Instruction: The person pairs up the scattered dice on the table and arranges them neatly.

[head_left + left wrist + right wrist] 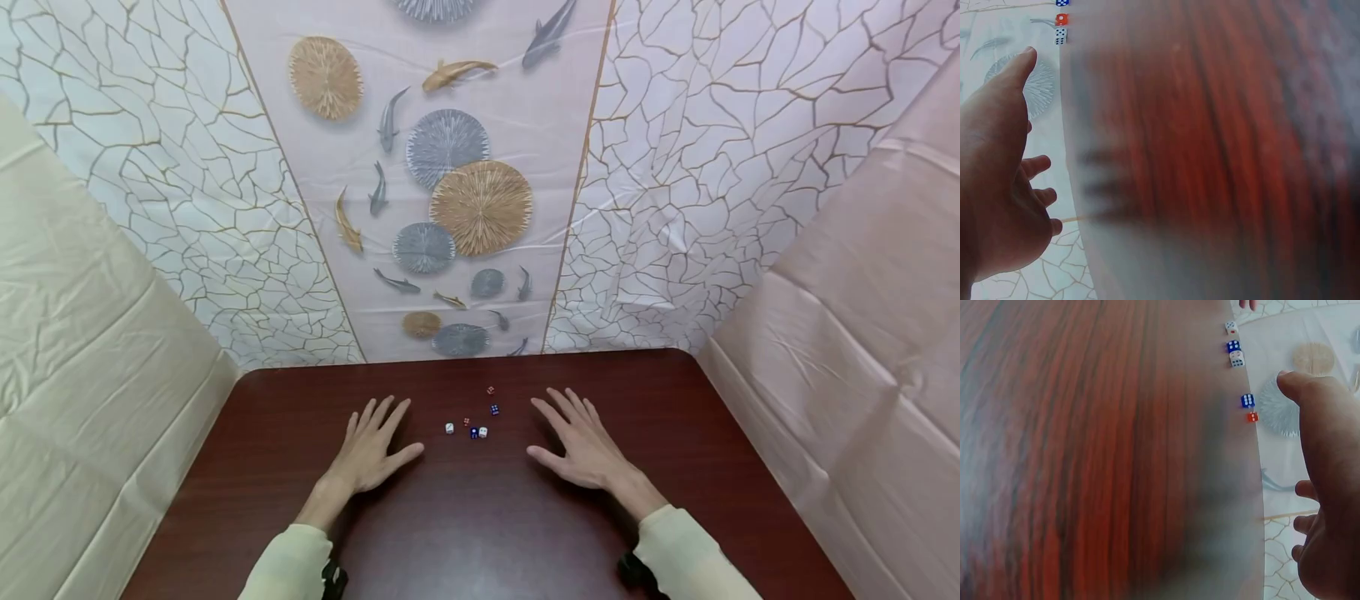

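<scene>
Several small dice lie on the dark red-brown table (pixel 480 517) between my two hands. In the head view they are a white die (pixel 449 428) on the left, a red die (pixel 467 422), a blue die (pixel 474 433) close against another white die (pixel 483 432), and farther back a second blue die (pixel 494 409) and a second red die (pixel 491 390). To their left, my left hand (pixel 367 454) has its fingers spread and holds nothing. My right hand (pixel 585 450), also spread and holding nothing, is on their right. Neither hand touches a die.
A patterned cloth (pixel 442 275) with fish and round shapes hangs behind the table's far edge. Pale cloth walls stand at the left (pixel 97 350) and right (pixel 847 333). Dark straps or devices (pixel 333 577) show at both wrists, by the light sleeves.
</scene>
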Tool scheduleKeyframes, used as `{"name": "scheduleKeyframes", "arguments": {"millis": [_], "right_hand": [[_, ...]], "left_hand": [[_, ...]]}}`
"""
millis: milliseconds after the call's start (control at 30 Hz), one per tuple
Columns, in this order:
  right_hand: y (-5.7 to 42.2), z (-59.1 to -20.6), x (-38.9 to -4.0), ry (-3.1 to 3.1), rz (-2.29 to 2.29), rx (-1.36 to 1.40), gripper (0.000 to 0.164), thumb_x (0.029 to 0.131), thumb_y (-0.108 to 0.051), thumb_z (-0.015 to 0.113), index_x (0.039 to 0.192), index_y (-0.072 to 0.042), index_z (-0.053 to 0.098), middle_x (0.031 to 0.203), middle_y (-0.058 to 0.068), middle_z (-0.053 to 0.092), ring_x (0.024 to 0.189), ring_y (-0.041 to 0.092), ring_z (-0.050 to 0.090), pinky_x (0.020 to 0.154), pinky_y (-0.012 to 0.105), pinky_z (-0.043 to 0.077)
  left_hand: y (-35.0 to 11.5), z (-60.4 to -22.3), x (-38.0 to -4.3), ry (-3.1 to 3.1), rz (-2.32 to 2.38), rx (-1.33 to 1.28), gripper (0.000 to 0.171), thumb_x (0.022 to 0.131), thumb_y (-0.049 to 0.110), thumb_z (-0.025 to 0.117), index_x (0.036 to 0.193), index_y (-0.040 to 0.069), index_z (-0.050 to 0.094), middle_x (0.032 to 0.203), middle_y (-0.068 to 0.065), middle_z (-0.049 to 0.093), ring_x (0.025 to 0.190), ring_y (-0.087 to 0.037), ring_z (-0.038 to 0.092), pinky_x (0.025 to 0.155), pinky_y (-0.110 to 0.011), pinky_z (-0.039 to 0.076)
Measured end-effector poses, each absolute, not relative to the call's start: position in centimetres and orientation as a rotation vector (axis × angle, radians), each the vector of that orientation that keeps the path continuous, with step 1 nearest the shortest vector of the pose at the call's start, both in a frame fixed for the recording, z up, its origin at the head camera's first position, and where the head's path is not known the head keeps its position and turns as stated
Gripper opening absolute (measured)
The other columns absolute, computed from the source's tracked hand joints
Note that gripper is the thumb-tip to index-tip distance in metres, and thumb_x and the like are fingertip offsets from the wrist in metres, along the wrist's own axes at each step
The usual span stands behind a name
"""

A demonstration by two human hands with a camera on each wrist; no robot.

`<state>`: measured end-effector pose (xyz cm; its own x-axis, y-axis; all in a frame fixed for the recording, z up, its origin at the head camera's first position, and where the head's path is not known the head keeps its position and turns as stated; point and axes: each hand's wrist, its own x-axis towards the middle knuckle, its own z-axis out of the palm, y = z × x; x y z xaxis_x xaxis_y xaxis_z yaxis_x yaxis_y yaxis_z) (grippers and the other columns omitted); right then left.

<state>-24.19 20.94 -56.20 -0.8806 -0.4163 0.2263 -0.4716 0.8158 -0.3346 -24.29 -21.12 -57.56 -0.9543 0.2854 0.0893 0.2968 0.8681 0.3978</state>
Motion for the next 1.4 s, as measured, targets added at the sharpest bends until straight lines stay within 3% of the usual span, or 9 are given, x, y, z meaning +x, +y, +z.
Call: {"name": "scheduleKeyframes", "arguments": {"millis": [400,933,1400], "right_hand": [[19.1,-56.3,-24.4,-2.845,0.652,0.749,0.085,0.104,-0.064,0.071,0.175,-0.025,0.044,0.184,0.016,0.036,0.173,0.051,0.026,0.135,0.077,0.024],[17.0,-56.5,-24.8,-2.844,0.706,0.776,0.083,0.104,-0.058,0.074,0.172,-0.019,0.049,0.178,0.020,0.045,0.169,0.053,0.035,0.133,0.075,0.030],[15.4,-56.2,-24.9,-2.812,0.790,0.789,0.074,0.104,-0.054,0.076,0.165,-0.017,0.057,0.173,0.018,0.052,0.162,0.047,0.046,0.128,0.073,0.039]], "left_hand": [[-20.6,-57.5,-23.9,-3.012,-0.662,-0.476,0.091,0.107,0.063,0.068,0.179,0.019,0.035,0.185,-0.024,0.032,0.173,-0.056,0.021,0.134,-0.082,0.015],[-19.2,-57.5,-24.2,-3.014,-0.719,-0.560,0.088,0.108,0.062,0.068,0.179,0.021,0.035,0.184,-0.021,0.035,0.174,-0.053,0.021,0.134,-0.081,0.017],[-18.1,-57.3,-25.0,-2.957,-0.770,-0.662,0.082,0.110,0.055,0.070,0.175,0.015,0.043,0.176,-0.023,0.048,0.167,-0.053,0.039,0.133,-0.075,0.031]]}}
